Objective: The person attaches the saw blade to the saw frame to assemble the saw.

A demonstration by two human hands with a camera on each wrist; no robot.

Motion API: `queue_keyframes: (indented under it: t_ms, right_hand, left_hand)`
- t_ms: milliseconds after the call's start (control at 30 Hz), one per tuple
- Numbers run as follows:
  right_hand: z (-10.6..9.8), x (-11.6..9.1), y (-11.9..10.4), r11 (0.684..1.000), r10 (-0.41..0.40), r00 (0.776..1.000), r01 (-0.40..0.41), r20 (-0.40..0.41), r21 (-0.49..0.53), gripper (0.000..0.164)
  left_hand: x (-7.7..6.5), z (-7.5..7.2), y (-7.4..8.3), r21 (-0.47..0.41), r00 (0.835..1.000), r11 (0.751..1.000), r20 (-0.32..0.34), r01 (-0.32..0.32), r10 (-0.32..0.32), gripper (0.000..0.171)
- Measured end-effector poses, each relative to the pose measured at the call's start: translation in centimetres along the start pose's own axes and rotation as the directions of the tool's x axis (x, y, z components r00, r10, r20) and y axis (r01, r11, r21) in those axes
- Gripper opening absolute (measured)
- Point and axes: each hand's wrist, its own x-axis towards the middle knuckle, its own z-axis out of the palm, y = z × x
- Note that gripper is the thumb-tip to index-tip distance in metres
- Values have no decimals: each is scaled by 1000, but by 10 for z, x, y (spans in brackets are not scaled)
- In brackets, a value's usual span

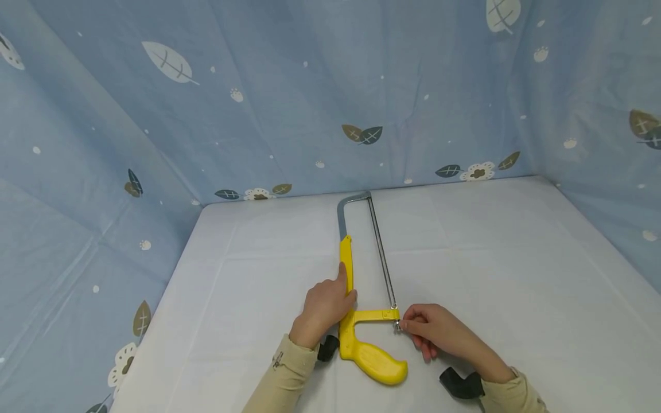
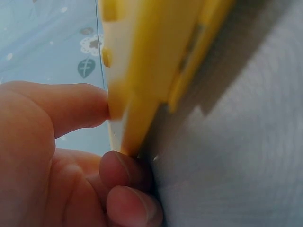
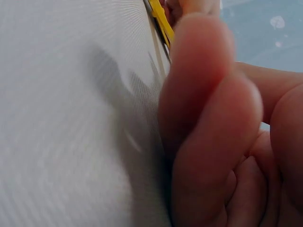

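A hacksaw (image 1: 379, 362) with a yellow handle and grey front bow (image 1: 341, 219) lies flat on the white cloth. Its thin blade (image 1: 382, 252) spans the right side. My left hand (image 1: 324, 301) grips the yellow frame, one finger stretched along it. In the left wrist view, digits press the yellow frame (image 2: 151, 52) from the side and from below. At the blade's near end, my right hand (image 1: 439, 330) pinches the small metal wing nut (image 1: 397, 327) between thumb and forefinger. Its remaining fingers, large in the right wrist view, hang close over the cloth and hide the nut there.
White cloth (image 1: 496, 258) covers the table. Blue leaf-printed curtains (image 1: 310, 86) rise along the back and both sides, the hacksaw's far end close to the back one. Black wrist devices (image 1: 458, 384) sit at both cuffs.
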Motion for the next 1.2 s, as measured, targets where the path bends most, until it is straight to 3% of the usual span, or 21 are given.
queue_keyframes:
  t_ms: [700, 967, 1200]
  right_hand:
    - [-1, 0, 0, 999, -6, 1000, 7, 19, -47, 32]
    - [0, 2, -2, 997, 32, 999, -32, -1, -75, 34]
    - [1, 0, -1, 998, 2, 1000, -1, 7, -59, 32]
  left_hand:
    - [-1, 1, 0, 3, 1000, 1000, 0, 0, 0, 65]
    - [0, 0, 0, -1, 1000, 1000, 1, -2, 2, 66]
    - [0, 0, 0, -10, 1000, 1000, 1, 2, -2, 65]
